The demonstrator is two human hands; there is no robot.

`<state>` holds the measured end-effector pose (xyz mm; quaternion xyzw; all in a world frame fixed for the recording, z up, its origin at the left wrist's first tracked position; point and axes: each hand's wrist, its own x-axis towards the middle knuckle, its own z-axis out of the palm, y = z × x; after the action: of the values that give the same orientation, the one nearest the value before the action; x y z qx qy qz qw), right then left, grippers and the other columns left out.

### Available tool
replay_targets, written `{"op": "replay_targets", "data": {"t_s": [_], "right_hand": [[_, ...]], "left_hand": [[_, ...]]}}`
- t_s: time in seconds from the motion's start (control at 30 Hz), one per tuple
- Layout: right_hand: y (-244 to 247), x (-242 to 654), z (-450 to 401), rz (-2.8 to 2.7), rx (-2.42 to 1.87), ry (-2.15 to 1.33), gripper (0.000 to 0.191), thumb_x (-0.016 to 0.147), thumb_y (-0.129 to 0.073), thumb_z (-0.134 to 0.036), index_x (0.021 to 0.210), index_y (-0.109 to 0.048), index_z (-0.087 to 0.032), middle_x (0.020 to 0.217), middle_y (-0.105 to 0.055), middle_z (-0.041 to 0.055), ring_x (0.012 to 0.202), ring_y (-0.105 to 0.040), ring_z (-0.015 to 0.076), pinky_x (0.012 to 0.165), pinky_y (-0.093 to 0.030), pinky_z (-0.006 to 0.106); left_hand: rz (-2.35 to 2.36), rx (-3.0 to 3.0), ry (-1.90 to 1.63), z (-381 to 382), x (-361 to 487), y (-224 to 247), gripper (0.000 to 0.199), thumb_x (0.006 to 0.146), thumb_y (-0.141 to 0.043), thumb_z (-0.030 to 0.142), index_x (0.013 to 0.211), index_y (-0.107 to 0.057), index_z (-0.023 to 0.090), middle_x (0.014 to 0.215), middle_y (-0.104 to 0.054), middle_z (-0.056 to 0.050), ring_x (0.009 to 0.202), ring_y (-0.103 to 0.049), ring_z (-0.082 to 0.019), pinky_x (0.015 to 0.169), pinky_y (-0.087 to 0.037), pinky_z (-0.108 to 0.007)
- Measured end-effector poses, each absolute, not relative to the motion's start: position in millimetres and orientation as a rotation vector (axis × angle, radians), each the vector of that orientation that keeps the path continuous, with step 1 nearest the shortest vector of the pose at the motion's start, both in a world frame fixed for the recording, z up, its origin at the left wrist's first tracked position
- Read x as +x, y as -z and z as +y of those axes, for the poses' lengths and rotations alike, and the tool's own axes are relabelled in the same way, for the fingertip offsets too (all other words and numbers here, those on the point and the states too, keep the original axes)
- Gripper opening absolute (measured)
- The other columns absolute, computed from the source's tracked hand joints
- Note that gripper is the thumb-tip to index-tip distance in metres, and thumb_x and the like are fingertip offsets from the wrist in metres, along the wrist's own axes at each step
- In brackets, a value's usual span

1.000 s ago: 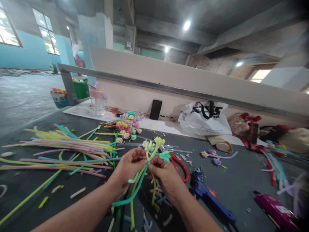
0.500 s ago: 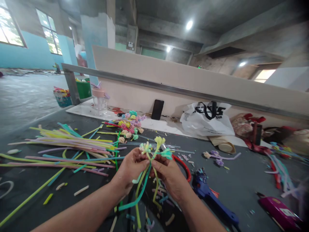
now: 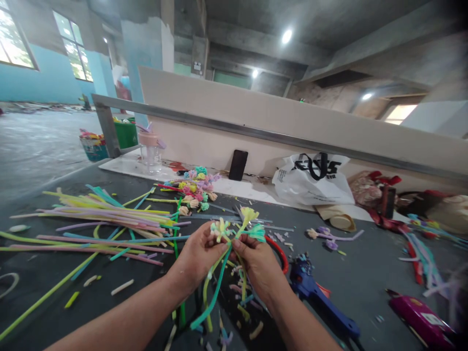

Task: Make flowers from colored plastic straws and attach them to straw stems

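In the middle, both hands grip a small bunch of pipe-cleaner flowers: a yellow bloom, a teal bloom and a cream and mixed-colour bloom. My left hand is closed, its thumb and fingers pinching the joint just under the blooms. Opposite it, my right hand is closed too, pinching the same joint from the right. Below the hands hang a bent teal stem and yellow-green stems. The fingertips partly hide where the stems meet.
Loose pipe cleaners lie at left, a heap of fluffy flowers behind. Right of my hands are red-handled scissors, a blue glue gun and a magenta tool. A phone, plastic bag and cup stand along the back.
The bunch has turned a little: the yellow and teal blooms have shifted right, and the teal stem hangs steeper with its end further right. Both hands keep hold.
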<state>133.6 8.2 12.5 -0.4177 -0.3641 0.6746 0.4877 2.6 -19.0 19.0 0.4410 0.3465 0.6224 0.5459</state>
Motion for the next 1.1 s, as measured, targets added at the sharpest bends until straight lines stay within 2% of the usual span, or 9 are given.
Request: {"op": "replay_targets", "data": {"t_s": [0.2, 0.4, 0.6, 0.73, 0.83, 0.97, 1.1], "right_hand": [[-15.6, 132.3, 4.9, -0.854, -0.971, -1.721, 0.034, 0.046, -0.084, -0.028, 0.065, -0.061, -0.013, 0.057, -0.06, -0.0028, 0.049, -0.056, 0.0091, 0.051, -0.046, 0.021], [-17.3, 129.6, 2.5, -0.818, -0.892, -1.751, 0.031, 0.044, -0.085, -0.022, 0.063, -0.062, -0.014, 0.056, -0.06, -0.0021, 0.05, -0.056, 0.0103, 0.053, -0.046, 0.023], [-20.6, 129.0, 0.1, -0.814, -0.821, -1.728, 0.029, 0.043, -0.084, -0.02, 0.062, -0.064, -0.015, 0.058, -0.062, -0.0011, 0.051, -0.054, 0.0105, 0.051, -0.044, 0.023], [-21.2, 129.2, -0.6, -0.83, -0.774, -1.776, 0.025, 0.046, -0.083, -0.018, 0.062, -0.065, -0.014, 0.058, -0.063, -0.0004, 0.05, -0.053, 0.0087, 0.049, -0.042, 0.02], [-20.6, 127.2, -1.1, -0.794, -0.791, -1.775, 0.025, 0.045, -0.083, -0.017, 0.063, -0.065, -0.015, 0.056, -0.062, -0.0015, 0.047, -0.051, 0.0084, 0.047, -0.042, 0.021], [-18.9, 122.9, -2.1, -0.74, -0.816, -1.715, 0.025, 0.048, -0.082, -0.02, 0.065, -0.064, -0.016, 0.057, -0.062, -0.0024, 0.047, -0.052, 0.0091, 0.049, -0.043, 0.022], [-19.3, 120.8, -2.4, -0.712, -0.789, -1.645, 0.025, 0.048, -0.082, -0.02, 0.063, -0.062, -0.016, 0.056, -0.061, -0.0036, 0.049, -0.053, 0.0084, 0.052, -0.044, 0.021]], "left_hand": [[0.818, 1.08, -1.471, -20.5, 0.4, -21.9, 0.019, 0.066, -0.064, 0.011, 0.082, -0.056, 0.015, 0.074, -0.064, 0.001, 0.067, -0.06, -0.011, 0.064, -0.049, -0.02], [0.784, 0.962, -1.485, -20.2, 4.2, -20.7, 0.018, 0.064, -0.067, 0.014, 0.076, -0.054, 0.016, 0.061, -0.06, 0.005, 0.054, -0.057, -0.009, 0.053, -0.048, -0.019], [0.818, 0.931, -1.555, -22.0, 5.5, -23.0, 0.02, 0.06, -0.069, 0.012, 0.077, -0.058, 0.015, 0.075, -0.066, 0.0, 0.068, -0.061, -0.012, 0.065, -0.049, -0.021], [0.863, 0.888, -1.549, -23.1, 6.2, -25.9, 0.026, 0.056, -0.072, 0.014, 0.076, -0.056, 0.016, 0.067, -0.064, 0.001, 0.062, -0.061, -0.013, 0.061, -0.049, -0.022], [0.888, 0.899, -1.516, -21.1, 6.0, -22.6, 0.023, 0.058, -0.071, 0.016, 0.074, -0.054, 0.016, 0.065, -0.063, 0.002, 0.06, -0.06, -0.013, 0.058, -0.049, -0.023], [1.054, 1.164, -1.497, -18.2, 0.9, -17.0, 0.007, 0.067, -0.063, 0.019, 0.067, -0.057, 0.016, 0.064, -0.062, 0.001, 0.058, -0.059, -0.013, 0.058, -0.048, -0.024], [1.347, 1.816, -1.565, -21.5, -9.8, -23.7, 0.008, 0.075, -0.059, 0.019, 0.069, -0.064, 0.017, 0.071, -0.064, -0.003, 0.074, -0.059, -0.017, 0.073, -0.046, -0.028]]}}
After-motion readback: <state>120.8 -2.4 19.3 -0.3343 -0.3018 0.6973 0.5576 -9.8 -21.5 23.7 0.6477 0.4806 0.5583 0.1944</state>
